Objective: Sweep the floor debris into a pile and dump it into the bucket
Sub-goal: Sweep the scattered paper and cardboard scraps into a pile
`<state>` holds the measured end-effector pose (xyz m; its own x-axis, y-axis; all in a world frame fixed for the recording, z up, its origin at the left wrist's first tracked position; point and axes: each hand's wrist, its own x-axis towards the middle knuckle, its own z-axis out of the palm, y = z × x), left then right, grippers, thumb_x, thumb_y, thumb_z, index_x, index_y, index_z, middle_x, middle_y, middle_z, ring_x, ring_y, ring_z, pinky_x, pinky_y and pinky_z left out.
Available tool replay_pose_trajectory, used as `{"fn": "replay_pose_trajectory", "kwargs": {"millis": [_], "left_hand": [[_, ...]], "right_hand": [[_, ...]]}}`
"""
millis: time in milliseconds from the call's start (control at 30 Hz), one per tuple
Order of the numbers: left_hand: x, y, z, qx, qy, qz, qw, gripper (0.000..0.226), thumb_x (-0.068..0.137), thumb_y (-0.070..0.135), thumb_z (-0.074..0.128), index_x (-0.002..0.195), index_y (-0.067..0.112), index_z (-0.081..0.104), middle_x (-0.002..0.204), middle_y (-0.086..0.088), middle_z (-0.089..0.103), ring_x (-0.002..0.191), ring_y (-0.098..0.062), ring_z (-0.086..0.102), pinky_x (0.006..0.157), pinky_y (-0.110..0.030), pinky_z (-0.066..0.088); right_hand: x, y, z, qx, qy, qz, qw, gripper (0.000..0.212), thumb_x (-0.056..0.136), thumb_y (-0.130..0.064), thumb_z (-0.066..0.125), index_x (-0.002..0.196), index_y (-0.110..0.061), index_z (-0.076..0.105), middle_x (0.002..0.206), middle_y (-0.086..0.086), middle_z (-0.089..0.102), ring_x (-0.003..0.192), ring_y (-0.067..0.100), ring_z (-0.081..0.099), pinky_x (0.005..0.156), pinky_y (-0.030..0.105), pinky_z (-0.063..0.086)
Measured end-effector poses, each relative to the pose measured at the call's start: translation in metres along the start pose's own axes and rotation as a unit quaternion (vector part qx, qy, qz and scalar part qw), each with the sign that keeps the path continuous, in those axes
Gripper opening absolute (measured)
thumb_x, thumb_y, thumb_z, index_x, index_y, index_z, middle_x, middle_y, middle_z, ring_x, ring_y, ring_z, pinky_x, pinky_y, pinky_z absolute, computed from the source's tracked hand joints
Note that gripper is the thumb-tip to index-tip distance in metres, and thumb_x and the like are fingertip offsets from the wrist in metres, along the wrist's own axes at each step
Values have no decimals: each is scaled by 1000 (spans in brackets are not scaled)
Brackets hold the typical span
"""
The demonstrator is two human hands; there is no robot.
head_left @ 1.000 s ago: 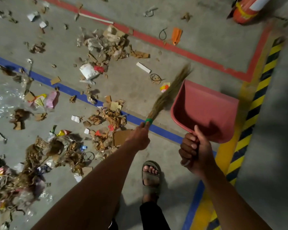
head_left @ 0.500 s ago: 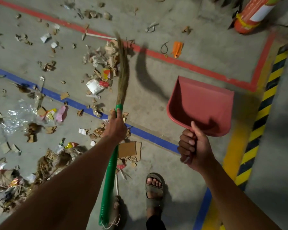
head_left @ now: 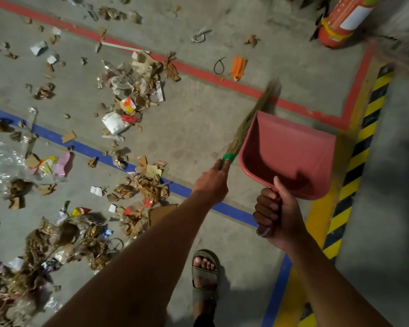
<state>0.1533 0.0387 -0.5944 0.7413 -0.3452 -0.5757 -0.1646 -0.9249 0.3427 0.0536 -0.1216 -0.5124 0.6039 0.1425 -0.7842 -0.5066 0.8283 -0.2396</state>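
Green-collared broom [head_left: 246,128] in left hand's [head_left: 211,182] grip, pink dustpan [head_left: 291,152] in right's [head_left: 273,215].

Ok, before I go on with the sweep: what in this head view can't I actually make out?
- Bucket: not in the head view at all, so its place is unknown.
- Broom bristle tips: motion-blurred near the red floor line.
- Broom handle: hidden below the left hand by the forearm.
- Dustpan handle: wrapped by the right hand.
- Orange cylinder: cut off by the top edge.
- Debris: pieces too small to identify.
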Motion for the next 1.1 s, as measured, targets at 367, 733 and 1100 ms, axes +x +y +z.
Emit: {"fn": "replay_pose_trajectory", "kwargs": {"millis": [367,733,1100], "left_hand": [[41,-65,-60,-65,125,-178,974,60,99,8,53,154,0,30,143,-20,50,116,-41,61,99,-51,54],[44,30,-77,-83,120,-57,988,70,104,15,37,165,16,3,172,-12,9,117,-44,62,96,-55,55],[189,100,-108,59,-69,70,993,94,87,3,49,165,35,6,173,-3,14,135,-42,50,105,-49,50]], "right_hand": [[28,-33,10,-30,4,8,1000,47,99,-52,57,67,-23,40,49,-7,25,32,6,22,33,21,17],[14,-101,49,-3,-30,-3,1000,47,98,-50,53,62,-20,45,46,-7,28,30,6,25,31,20,20],[59,-203,56,-25,22,-33,999,48,103,-50,55,68,-21,38,52,-5,21,33,8,19,36,24,12]]}}
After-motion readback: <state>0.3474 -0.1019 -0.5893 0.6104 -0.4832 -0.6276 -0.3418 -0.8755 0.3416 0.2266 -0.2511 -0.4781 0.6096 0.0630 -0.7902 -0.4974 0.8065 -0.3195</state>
